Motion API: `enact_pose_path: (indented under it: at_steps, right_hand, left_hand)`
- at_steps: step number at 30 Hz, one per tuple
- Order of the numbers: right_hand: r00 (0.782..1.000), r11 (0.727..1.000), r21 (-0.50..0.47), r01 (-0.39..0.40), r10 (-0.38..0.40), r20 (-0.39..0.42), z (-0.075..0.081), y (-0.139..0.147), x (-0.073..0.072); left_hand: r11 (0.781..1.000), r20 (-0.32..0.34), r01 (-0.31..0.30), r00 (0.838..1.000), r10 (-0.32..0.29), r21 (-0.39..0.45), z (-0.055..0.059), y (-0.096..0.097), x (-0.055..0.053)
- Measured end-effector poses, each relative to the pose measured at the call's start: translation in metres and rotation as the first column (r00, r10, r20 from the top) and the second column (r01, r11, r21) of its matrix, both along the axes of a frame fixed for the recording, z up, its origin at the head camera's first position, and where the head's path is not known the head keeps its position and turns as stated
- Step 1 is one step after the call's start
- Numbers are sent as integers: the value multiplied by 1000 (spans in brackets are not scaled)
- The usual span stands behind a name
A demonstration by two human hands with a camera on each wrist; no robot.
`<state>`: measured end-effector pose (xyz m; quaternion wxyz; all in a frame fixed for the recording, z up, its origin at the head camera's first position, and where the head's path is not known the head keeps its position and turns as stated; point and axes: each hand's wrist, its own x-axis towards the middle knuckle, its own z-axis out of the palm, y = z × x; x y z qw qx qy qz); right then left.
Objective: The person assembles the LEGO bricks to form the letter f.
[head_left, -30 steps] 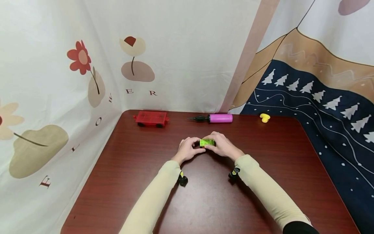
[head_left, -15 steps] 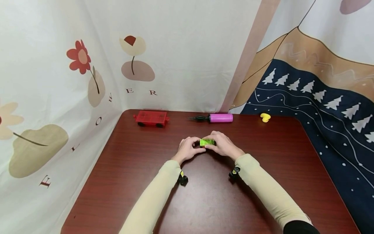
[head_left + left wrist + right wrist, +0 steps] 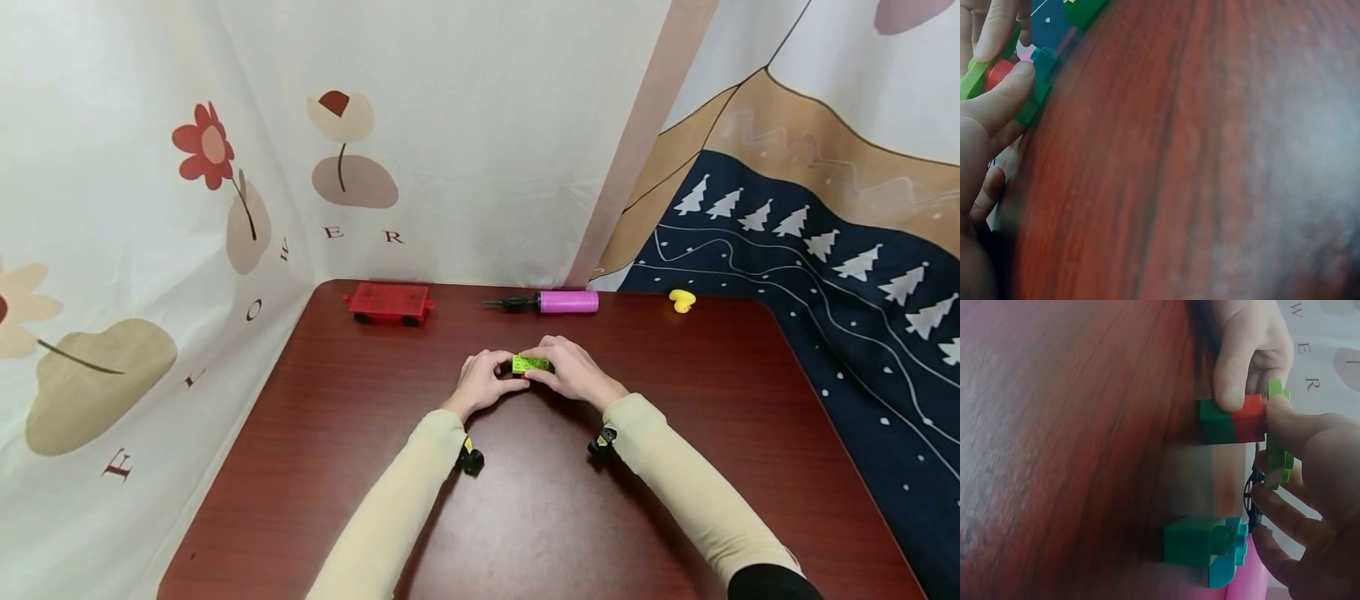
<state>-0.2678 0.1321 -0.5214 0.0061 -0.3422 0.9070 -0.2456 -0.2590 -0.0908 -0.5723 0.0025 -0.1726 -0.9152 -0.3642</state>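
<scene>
A lime-green studded toy brick [image 3: 531, 364], wide and flat, lies close over a red toy brick [image 3: 1249, 417], which sits on a green brick [image 3: 1217, 425]. My left hand [image 3: 480, 383] holds this short stack, its thumb against the red and green sides. From the other side my right hand [image 3: 572, 373] pinches the lime-green brick between thumb and fingers; that brick reaches out past the red one. Beside the stack, under the right hand in the right wrist view, stands another green brick [image 3: 1191, 542] with a teal curved brick [image 3: 1225, 562] on it. The head view hides this second pair.
Along the back of the brown table [image 3: 510, 517] stand a red toy wagon [image 3: 390, 303] with black wheels, a purple hand pump [image 3: 567, 302] with a black nozzle, and a small yellow toy [image 3: 682, 301]. Printed cloth [image 3: 480, 150] hangs right behind the table's far edge.
</scene>
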Motion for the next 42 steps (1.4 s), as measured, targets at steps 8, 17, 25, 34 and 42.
enact_pose_path:
  at_steps: [8, 17, 25, 34, 42]
  right_hand:
    - [1000, 999, 32, -16, 17, -18, 0, 4, 0]
    - [1000, 999, 46, 13, -13, 11, 5, 2, 0]
    - [1000, 999, 34, 4, -4, 10, 3, 1, 0]
    - [999, 1000, -12, 21, -20, 47, 6, 3, -3]
    - [1000, 999, -38, 17, -16, 25, 4, 3, -3]
  left_hand:
    - [1000, 4, 11, 1000, -11, -11, -1, 0, -1]
    - [1000, 13, 15, 1000, -15, 1, 0, 0, 1]
    - [1000, 10, 10, 1000, -10, 7, 0, 0, 3]
    - [1000, 27, 5, 1000, -6, 23, 4, -1, -2]
    - [999, 24, -6, 1000, 5, 34, 4, 0, -1]
